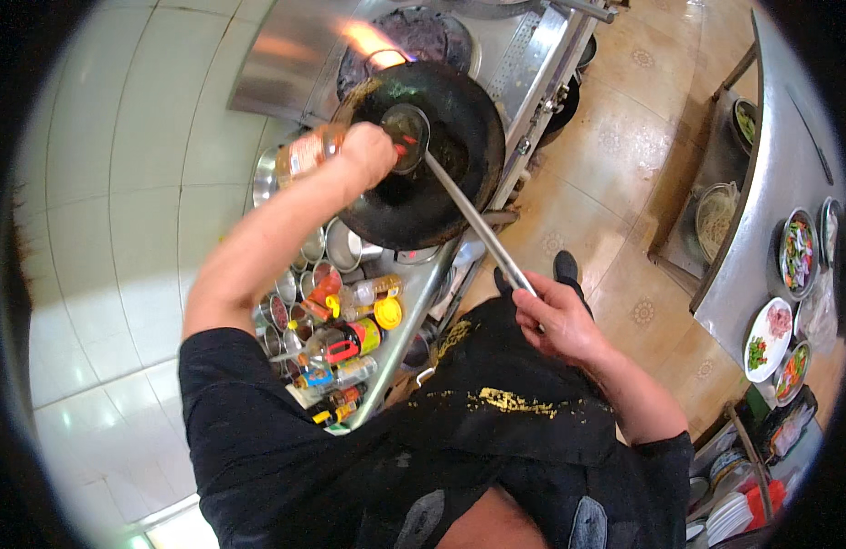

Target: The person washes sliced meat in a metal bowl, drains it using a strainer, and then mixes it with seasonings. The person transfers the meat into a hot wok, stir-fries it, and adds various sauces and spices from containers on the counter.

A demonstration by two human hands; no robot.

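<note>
A black wok rests by the burner, tilted, dark and glossy inside. Over it is the bowl of a metal ladle, whose long handle runs to my right hand, closed around its end. My left hand grips the neck end of a labelled bottle with orange-brown contents, lying nearly on its side beside the ladle's bowl. Something red shows between that hand and the bowl; whether anything flows out cannot be told. Flame rises at the wok's far edge.
Seasoning bottles and metal containers crowd the counter at left, beside a tiled wall. Another burner lies beyond the wok. At right, a steel table bears a bowl of cut vegetables and a white plate.
</note>
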